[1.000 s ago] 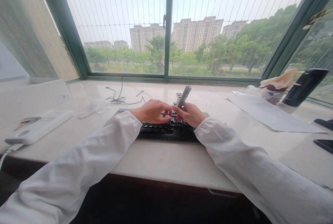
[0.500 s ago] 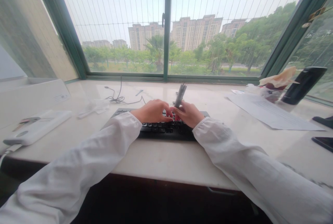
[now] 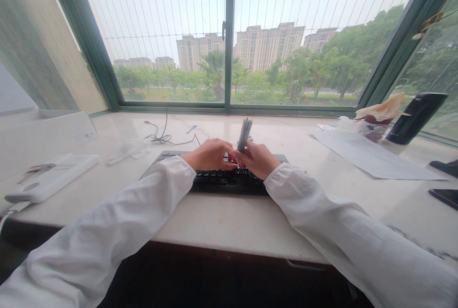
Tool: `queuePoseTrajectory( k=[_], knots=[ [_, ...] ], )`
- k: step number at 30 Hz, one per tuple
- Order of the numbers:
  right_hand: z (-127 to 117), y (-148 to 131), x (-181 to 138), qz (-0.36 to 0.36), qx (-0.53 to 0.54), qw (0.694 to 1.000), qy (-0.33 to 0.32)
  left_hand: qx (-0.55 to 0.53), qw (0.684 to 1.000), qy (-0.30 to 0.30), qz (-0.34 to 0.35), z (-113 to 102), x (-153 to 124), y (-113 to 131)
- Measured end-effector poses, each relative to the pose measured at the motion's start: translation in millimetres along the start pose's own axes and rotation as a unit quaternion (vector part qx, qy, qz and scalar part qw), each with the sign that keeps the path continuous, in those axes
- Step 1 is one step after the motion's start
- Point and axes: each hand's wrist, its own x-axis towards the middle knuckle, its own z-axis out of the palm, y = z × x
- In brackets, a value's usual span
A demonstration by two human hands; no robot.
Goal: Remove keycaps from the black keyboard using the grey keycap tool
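Note:
A black keyboard [image 3: 214,179] lies on the pale stone counter beneath both hands. Some of its keycaps are gone around the middle, baring the slots. My right hand [image 3: 263,159] is closed around a grey, thick-handled tool [image 3: 244,135], which leans slightly right at its top. A thin metal end points down from it to the bared part of the keys. Beside it, my left hand [image 3: 211,155] rests over the keys with thumb and fingers drawn together near the tool's lower end. What is between those fingertips, if anything, is too small to make out.
On the left, a white power bank [image 3: 50,179] carries keys [image 3: 37,170], near a white box [image 3: 53,131]. A dark cable [image 3: 162,137] lies behind the keyboard. At right are paper sheets [image 3: 372,155], a dark upright object [image 3: 417,118] and a phone-like slab [image 3: 445,198].
The grey tool has shifted slightly left and stands a little more upright. My right-hand fingers have moved left with it, closer to my left fingertips. The left hand has hardly moved.

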Motion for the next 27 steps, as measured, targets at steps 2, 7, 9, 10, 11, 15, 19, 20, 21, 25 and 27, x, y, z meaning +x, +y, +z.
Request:
queuePoseTrajectory(
  k=[2,7,9,10,11,15,19,20,21,25,27],
  knots=[
    [-0.4,0.3,0.4,0.008,0.007,1.000,-0.002,-0.006,1.000,-0.002,-0.008,0.5,0.2,-0.6],
    [-2.5,1.7,2.4,0.030,-0.002,0.999,-0.015,-0.005,1.000,-0.018,-0.015,-0.5,0.5,-0.5],
    [-3.8,1.1,2.8,0.035,-0.002,0.999,-0.025,0.009,1.000,-0.022,-0.014,-1.5,0.5,0.0],
    [-4.4,0.7,2.9,0.038,-0.001,0.999,-0.032,0.016,0.999,-0.024,-0.013,-2.1,0.5,0.3],
    [-5.0,0.2,2.9,0.041,-0.001,0.998,-0.038,0.023,0.999,-0.027,-0.012,-2.6,0.5,0.7],
    [-5.8,0.0,2.5,0.049,-0.005,0.998,-0.047,0.036,0.999,-0.034,-0.006,-3.8,0.5,2.2],
    [-3.4,3.6,3.1,0.045,-0.006,0.998,-0.046,0.029,0.999,-0.034,-0.005,-3.3,0.4,2.1],
    [-2.5,4.8,3.4,0.046,-0.004,0.998,-0.045,0.024,0.999,-0.033,-0.004,-3.1,0.3,1.8],
    [-1.4,5.9,3.7,0.049,-0.001,0.998,-0.044,0.019,0.999,-0.033,-0.004,-2.9,0.1,1.5],
    [2.1,7.7,4.1,0.056,0.016,0.998,-0.031,0.003,1.000,-0.030,-0.007,-2.5,-0.2,1.0],
    [3.3,7.6,3.8,0.061,0.031,0.997,-0.026,0.000,1.000,-0.030,-0.007,-2.6,-0.1,1.3]
  ],
)
